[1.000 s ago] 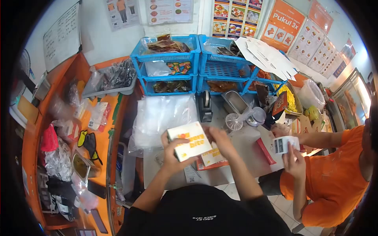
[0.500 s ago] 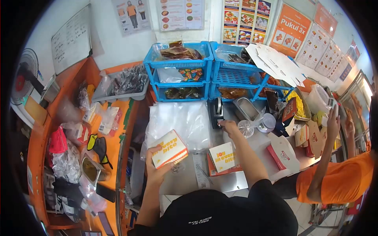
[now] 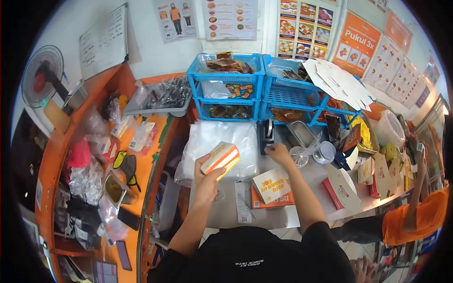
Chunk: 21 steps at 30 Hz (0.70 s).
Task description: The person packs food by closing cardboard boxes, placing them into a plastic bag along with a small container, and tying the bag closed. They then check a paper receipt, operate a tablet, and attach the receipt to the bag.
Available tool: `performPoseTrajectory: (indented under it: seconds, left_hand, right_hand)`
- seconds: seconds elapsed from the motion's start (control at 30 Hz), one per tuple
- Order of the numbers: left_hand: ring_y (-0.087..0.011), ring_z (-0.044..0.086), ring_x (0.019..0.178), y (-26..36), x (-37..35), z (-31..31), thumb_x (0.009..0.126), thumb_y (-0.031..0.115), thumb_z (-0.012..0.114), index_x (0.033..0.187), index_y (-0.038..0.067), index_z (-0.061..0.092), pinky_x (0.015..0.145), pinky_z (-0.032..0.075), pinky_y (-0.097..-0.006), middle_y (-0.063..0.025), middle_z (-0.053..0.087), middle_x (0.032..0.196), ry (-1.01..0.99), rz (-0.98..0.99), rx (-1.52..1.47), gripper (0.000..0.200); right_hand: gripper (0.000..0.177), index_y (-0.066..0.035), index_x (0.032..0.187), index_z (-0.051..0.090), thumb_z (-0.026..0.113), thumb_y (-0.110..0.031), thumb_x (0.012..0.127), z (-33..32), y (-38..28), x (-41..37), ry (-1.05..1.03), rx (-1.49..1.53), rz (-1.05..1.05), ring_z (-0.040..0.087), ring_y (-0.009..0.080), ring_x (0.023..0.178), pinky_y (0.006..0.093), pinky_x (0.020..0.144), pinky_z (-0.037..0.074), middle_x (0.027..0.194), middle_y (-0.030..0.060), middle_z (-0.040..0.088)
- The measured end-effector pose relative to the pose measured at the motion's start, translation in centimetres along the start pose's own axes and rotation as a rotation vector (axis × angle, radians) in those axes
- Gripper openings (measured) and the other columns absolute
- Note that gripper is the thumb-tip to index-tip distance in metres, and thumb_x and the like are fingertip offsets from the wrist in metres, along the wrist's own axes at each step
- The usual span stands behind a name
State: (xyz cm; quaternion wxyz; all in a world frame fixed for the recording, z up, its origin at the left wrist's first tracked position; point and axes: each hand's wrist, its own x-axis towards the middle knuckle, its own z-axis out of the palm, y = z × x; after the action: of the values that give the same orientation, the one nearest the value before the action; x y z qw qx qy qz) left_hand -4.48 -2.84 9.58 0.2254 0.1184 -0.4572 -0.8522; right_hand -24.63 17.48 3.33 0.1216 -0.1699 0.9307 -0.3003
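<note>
My left hand (image 3: 205, 181) is wrapped round a small white, yellow and orange box (image 3: 222, 159), held tilted above the edge of the clear plastic bags (image 3: 193, 141). My right hand (image 3: 278, 153) is closed at the front end of a black tape dispenser (image 3: 267, 134); whatever its fingers pinch is too small to make out. Below it, a white box with yellow lettering (image 3: 271, 186) rests on an orange-red box (image 3: 258, 202). To their left, a paper receipt (image 3: 243, 207) and a pen (image 3: 246, 204) lie on the metal counter (image 3: 222, 212).
Blue stacked trays (image 3: 226, 75) hold packets at the back. An open red and white box (image 3: 340, 188) stands on the right. Beyond it is a co-worker in an orange top (image 3: 410, 219). An orange shelf unit (image 3: 155, 141) with bags runs along the left.
My left hand has turned its box so the striped side shows. The camera view has shifted. The co-worker appears farther right, and other hands now show at the lower right.
</note>
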Motion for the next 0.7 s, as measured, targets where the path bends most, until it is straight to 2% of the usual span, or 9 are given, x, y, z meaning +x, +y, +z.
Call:
performPoseTrajectory:
  seconds: [0.1,0.23,0.37,0.4,0.5,0.53,0.6,0.67,0.7]
  left_hand:
    - [-0.0235,0.056,0.105,-0.8,-0.5,1.7,0.068,-0.013,0.065,0.119,0.001,0.039,0.090,0.047,-0.0345,-0.0165,0.052,0.114,-0.028,-0.034,-0.030,0.059]
    - [-0.0227,0.056,0.105,-3.0,-1.2,4.2,0.069,-0.012,0.066,0.119,0.000,0.038,0.089,0.047,-0.0347,-0.0168,0.053,0.113,-0.050,-0.050,-0.010,0.058]
    - [-0.0234,0.045,0.112,-5.9,-1.3,4.7,0.066,-0.006,0.070,0.117,0.005,0.044,0.089,0.046,-0.0319,-0.0145,0.033,0.119,-0.094,0.021,0.113,0.059]
    - [-0.0248,0.038,0.115,-5.7,-1.9,5.2,0.064,-0.005,0.070,0.117,0.009,0.045,0.094,0.043,-0.0328,-0.0125,0.025,0.117,-0.101,0.003,0.173,0.060]
    - [-0.0258,0.036,0.115,-6.8,-2.5,5.7,0.063,-0.006,0.069,0.116,0.011,0.045,0.099,0.039,-0.0348,-0.0131,0.026,0.120,-0.066,0.094,0.361,0.061]
    - [-0.0258,0.036,0.115,-6.9,-2.9,6.0,0.063,-0.006,0.069,0.116,0.011,0.045,0.099,0.039,-0.0348,-0.0131,0.026,0.120,-0.069,0.092,0.359,0.061]
    - [-0.0235,0.051,0.106,-6.5,-3.9,6.6,0.065,-0.016,0.064,0.118,0.007,0.043,0.094,0.046,-0.0333,-0.0128,0.026,0.123,-0.092,0.360,0.633,0.061]
    - [-0.0242,0.051,0.107,-5.6,-4.3,7.1,0.065,-0.016,0.063,0.117,0.006,0.043,0.094,0.046,-0.0339,-0.0143,0.031,0.122,-0.060,0.374,0.628,0.060]
    - [-0.0249,0.052,0.107,-5.2,-4.4,7.2,0.065,-0.017,0.061,0.117,0.005,0.043,0.095,0.046,-0.0346,-0.0158,0.035,0.121,-0.029,0.387,0.627,0.059]
  right_hand:
    - [0.025,0.000,0.088,0.057,0.046,-0.021,0.096,-3.0,-5.1,-6.4,-0.257,1.042,-0.246,0.057,0.0121,0.071,0.0268,0.066,0.048,0.083,0.0058,0.061]
    - [0.026,-0.001,0.089,0.057,0.043,-0.021,0.098,-3.2,-7.4,-12.0,-0.258,0.956,-0.403,0.055,0.0082,0.071,0.0229,0.063,0.045,0.079,0.0029,0.058]
    - [0.024,0.000,0.087,0.058,0.046,-0.018,0.097,-3.1,-6.4,-13.2,-0.126,0.988,-0.347,0.052,0.0067,0.070,0.0222,0.063,0.044,0.078,0.0020,0.058]
    - [0.023,0.000,0.087,0.059,0.048,-0.018,0.097,-3.1,-6.2,-13.5,-0.089,0.956,-0.360,0.051,0.0063,0.069,0.0221,0.062,0.044,0.077,0.0018,0.058]
    - [0.023,0.000,0.084,0.060,0.051,-0.018,0.095,-2.5,-5.3,-13.8,0.016,0.865,-0.354,0.050,0.0051,0.062,0.0210,0.057,0.043,0.070,0.0001,0.058]
    - [0.026,0.000,0.080,0.061,0.054,-0.020,0.094,-2.4,-5.0,-13.8,0.037,0.835,-0.354,0.049,0.0048,0.058,0.0207,0.054,0.042,0.066,-0.0003,0.057]
    - [0.028,0.000,0.076,0.062,0.057,-0.022,0.093,-2.7,-5.2,-13.9,0.056,0.804,-0.355,0.049,0.0045,0.054,0.0204,0.051,0.041,0.062,-0.0006,0.057]
    - [0.034,0.000,0.067,0.062,0.064,-0.026,0.089,-3.5,-5.9,-14.5,-0.010,0.754,-0.118,0.050,0.0042,0.049,0.0203,0.046,0.039,0.056,0.0004,0.057]
    - [0.034,0.000,0.067,0.062,0.064,-0.026,0.089,-3.3,-5.7,-14.6,-0.012,0.754,-0.114,0.050,0.0042,0.049,0.0203,0.046,0.039,0.056,0.0004,0.057]
